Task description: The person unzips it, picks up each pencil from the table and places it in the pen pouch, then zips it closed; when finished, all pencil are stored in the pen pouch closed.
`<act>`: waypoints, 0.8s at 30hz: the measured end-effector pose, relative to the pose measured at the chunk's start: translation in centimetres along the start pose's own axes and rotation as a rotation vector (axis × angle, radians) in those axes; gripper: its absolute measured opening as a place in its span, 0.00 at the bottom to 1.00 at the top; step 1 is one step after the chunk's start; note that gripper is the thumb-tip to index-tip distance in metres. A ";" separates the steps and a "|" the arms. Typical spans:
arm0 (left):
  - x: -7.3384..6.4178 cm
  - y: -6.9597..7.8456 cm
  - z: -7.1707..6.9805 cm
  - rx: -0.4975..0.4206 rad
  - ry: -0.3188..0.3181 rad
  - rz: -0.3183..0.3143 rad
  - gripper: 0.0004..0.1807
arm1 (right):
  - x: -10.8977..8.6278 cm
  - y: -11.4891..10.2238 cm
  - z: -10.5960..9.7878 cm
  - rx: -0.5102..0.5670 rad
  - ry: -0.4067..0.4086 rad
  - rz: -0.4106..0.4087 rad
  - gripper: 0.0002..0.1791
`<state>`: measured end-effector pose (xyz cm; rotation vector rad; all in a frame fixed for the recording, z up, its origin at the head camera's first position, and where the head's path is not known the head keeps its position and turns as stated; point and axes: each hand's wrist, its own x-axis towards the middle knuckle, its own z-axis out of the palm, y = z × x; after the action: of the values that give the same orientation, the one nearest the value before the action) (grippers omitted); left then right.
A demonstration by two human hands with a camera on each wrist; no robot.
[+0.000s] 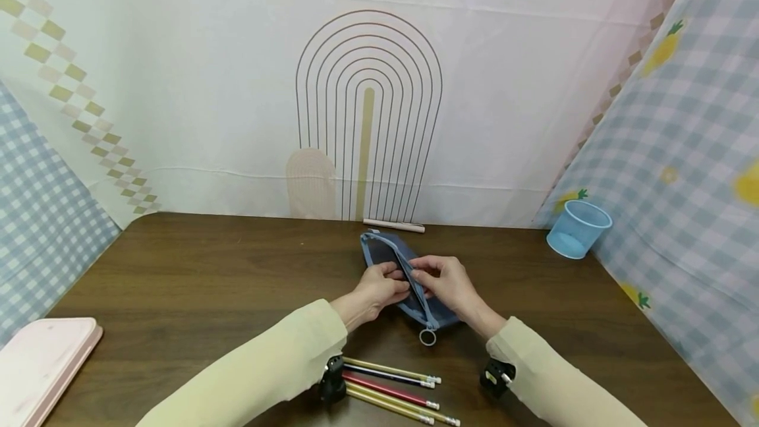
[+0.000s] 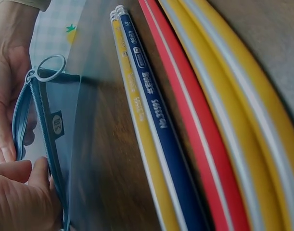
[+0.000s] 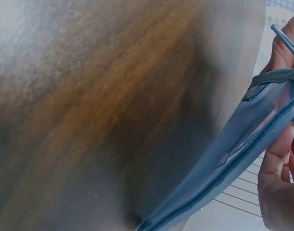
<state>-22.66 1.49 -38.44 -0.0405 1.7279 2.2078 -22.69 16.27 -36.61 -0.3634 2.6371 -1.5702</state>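
A blue zippered pencil case (image 1: 435, 308) lies on the table with its zip open and a ring pull (image 1: 427, 337) at the near end. My left hand (image 1: 373, 288) holds the left edge of its opening, fingertips partly inside. On the other side, my right hand (image 1: 447, 282) pinches the right edge. The left wrist view shows a small label (image 2: 57, 125) on the case. Several pencils (image 1: 391, 391), yellow, dark blue and red with white-tipped ends, lie nearer me, partly hidden by my left sleeve. Inside the case is mostly hidden.
A clear blue cup (image 1: 578, 229) stands at the back right of the brown table (image 1: 237, 262). A pale pink flat case (image 1: 50, 368) lies at the left edge. Along the back edge rests a thin white stick (image 1: 394, 225), in front of a patterned cloth (image 1: 225, 84).
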 end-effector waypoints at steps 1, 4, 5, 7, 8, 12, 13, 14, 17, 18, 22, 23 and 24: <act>-0.1 0.0 -0.1 -0.001 -0.010 -0.001 0.33 | 0.0 0.0 0.0 -0.001 0.001 0.000 0.12; -0.3 0.2 -0.3 -0.004 -0.046 -0.007 0.32 | 0.0 0.2 0.0 -0.006 0.006 -0.002 0.12; -0.4 0.3 -0.3 -0.005 -0.059 -0.009 0.32 | 0.0 0.2 0.0 -0.008 0.007 -0.002 0.12; -0.5 0.4 -0.6 -0.001 -0.086 -0.015 0.30 | 0.0 0.3 -0.1 -0.012 0.010 -0.003 0.12; -0.6 0.5 -0.7 0.000 -0.100 -0.020 0.29 | 0.0 0.3 -0.1 -0.014 0.014 -0.002 0.12; -1.0 1.0 -2.0 0.030 -0.181 -0.054 0.23 | 0.0 0.4 -0.3 -0.019 0.037 -0.002 0.12; -1.2 1.2 -2.5 0.051 -0.219 -0.063 0.22 | 0.0 0.4 -0.4 -0.020 0.043 -0.004 0.12; -1.4 1.3 -3.0 0.076 -0.261 -0.076 0.22 | 0.0 0.4 -0.4 -0.019 0.048 -0.006 0.12; -2.1 1.6 -4.8 0.217 -0.407 -0.118 0.19 | 0.0 0.5 -0.6 -0.013 0.052 -0.006 0.12; -2.4 1.6 -5.5 0.277 -0.453 -0.129 0.19 | 0.0 0.6 -0.7 -0.009 0.053 -0.004 0.13; -3.5 1.6 -7.7 0.514 -0.582 -0.123 0.16 | -0.1 0.8 -1.1 -0.001 0.055 0.012 0.13; -3.7 1.5 -8.1 0.555 -0.601 -0.109 0.15 | -0.2 0.9 -1.2 -0.002 0.057 0.017 0.14; -3.9 1.4 -8.5 0.584 -0.619 -0.095 0.15 | -0.2 0.9 -1.2 -0.002 0.060 0.026 0.14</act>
<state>-20.90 -7.80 -38.44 0.6136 1.8465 1.3585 -22.84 17.82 -36.85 -0.2849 2.6762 -1.5961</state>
